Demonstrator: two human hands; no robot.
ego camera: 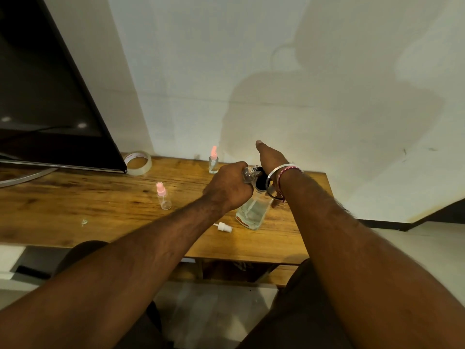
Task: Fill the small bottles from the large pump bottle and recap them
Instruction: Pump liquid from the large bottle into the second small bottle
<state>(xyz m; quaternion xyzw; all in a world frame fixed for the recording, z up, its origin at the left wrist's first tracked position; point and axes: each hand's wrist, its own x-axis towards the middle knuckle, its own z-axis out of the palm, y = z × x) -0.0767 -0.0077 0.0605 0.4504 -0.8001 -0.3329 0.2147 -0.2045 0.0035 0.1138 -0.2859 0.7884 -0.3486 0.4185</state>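
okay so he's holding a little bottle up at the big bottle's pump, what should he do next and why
Probably press the pump. The left hand grips a small bottle at the black pump of the large bottle, the right hand sits over it, and the spray cap lies off.

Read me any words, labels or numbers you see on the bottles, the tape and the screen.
Nothing can be read.
Tape roll: reddish print on the inner core, too blurred.
Large pump bottle: orange label strip near its base, too small.
Small bottles: no print visible.
Screen: dark, no text.

Bare wooden table (pixel 63 205) lies open at left; a capped spray bottle (pixel 163 196), tape roll (pixel 138 162) and monitor (pixel 45 96) border it.
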